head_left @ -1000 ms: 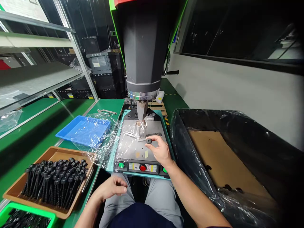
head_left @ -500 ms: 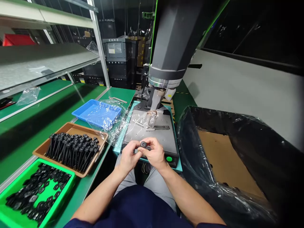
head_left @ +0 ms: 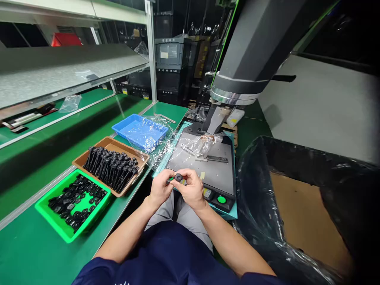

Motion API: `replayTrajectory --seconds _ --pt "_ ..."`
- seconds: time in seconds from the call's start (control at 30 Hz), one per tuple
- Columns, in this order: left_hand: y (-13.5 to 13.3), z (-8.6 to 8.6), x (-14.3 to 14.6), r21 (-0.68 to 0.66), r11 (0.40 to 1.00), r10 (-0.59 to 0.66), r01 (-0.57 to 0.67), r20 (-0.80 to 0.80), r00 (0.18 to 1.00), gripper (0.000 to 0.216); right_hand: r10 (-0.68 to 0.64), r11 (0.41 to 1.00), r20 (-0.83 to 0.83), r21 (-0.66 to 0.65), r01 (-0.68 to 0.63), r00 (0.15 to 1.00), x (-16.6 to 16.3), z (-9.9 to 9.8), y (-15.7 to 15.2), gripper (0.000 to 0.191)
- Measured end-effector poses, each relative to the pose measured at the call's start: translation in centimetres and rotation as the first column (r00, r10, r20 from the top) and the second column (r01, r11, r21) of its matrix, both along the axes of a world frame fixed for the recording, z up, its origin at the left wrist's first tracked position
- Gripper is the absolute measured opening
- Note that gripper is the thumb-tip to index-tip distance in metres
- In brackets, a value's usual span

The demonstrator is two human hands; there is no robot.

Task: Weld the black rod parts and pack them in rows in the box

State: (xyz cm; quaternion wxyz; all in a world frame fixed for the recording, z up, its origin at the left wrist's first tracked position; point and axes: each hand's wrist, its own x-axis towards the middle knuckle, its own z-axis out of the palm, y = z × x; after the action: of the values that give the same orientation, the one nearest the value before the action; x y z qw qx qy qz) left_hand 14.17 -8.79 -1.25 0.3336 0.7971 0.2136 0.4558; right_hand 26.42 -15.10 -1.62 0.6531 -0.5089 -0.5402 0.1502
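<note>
A small black round part (head_left: 178, 177) with a hole or recess in its face is pinched between my two hands. My left hand (head_left: 162, 188) grips it from the left, fingers closed. From the other side my right hand (head_left: 191, 189) holds it between thumb and fingers. Both hands are over the front edge of the machine's grey base plate (head_left: 192, 142). To the left, a green tray (head_left: 71, 236) holds many small black parts (head_left: 63, 204). Behind it a brown tray (head_left: 97, 174) is filled with black ribbed stems with knobbed heads (head_left: 114, 164).
The press-like machine head (head_left: 237, 79) hangs over the plate, with a green button (head_left: 221, 199) at its front. A blue tray (head_left: 130, 120) under clear plastic film and a wrench (head_left: 164, 118) lie at the back left. A plastic-lined bin (head_left: 258, 190) stands at my right.
The view has turned left, so trays and machine appear shifted to the right. Both hands still hold the black part together, and they now sit nearer the plate's left front corner.
</note>
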Motion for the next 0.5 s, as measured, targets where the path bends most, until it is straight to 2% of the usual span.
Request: replayTrajectory --seconds 0.1,0.23,0.37,0.5 --pt "0.0 -0.1 -0.5 -0.010 0.999 0.036 -0.036 -0.026 0.999 0.010 0.014 0.999 0.069 -0.031 -0.012 0.997 0.1 -0.1 0.4 0.039" --pt "-0.1 -0.4 -0.7 -0.076 0.992 0.099 -0.105 -0.085 0.992 0.008 0.097 0.995 0.165 -0.015 -0.096 0.981 0.6 0.1 1.1 0.027" --pt "-0.5 -0.8 -0.5 -0.135 0.974 0.163 -0.180 -0.127 0.978 0.007 0.140 0.987 0.086 -0.091 -0.132 0.986 0.6 -0.4 1.9 0.020" --pt "-1.8 -1.2 -1.3 -0.238 0.931 0.246 -0.275 -0.147 0.958 0.009 0.194 0.955 0.029 -0.233 -0.182 0.981 -1.1 -1.1 3.1 0.028"
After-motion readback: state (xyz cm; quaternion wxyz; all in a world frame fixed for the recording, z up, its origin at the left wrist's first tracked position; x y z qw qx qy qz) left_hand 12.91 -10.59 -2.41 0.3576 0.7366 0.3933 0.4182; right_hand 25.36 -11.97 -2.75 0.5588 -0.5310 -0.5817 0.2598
